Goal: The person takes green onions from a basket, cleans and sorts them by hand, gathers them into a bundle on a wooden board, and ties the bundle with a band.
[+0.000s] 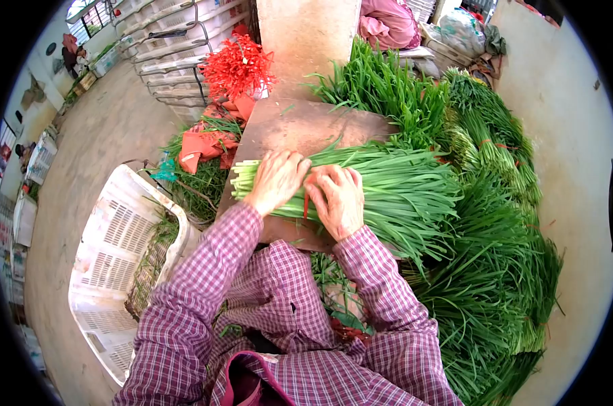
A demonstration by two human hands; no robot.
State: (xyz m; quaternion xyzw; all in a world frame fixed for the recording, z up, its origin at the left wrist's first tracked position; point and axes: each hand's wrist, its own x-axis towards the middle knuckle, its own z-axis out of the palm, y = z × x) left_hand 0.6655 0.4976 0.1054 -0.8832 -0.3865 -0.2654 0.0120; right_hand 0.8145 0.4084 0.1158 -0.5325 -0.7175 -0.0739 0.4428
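A thick bundle of garlic chives [401, 189] lies across a brown board [293, 128], its pale cut ends to the left and its leaves fanning right. My left hand [278, 179] is closed over the stalks near the cut ends, with its fingertips close to my right hand. Over the middle of the bundle, the bent fingers of my right hand [339, 199] pinch a red tie [306, 204]. One end of that tie hangs down the near side of the stalks. The part under my fingers is hidden.
Many red ties [237, 68] hang in a cluster beyond the board. A white plastic basket [110, 237] with green scraps stands at my left. Heaps of chives [489, 271] lie along the right, beside a wall [570, 135]. Stacked white crates [174, 54] rise at the back left.
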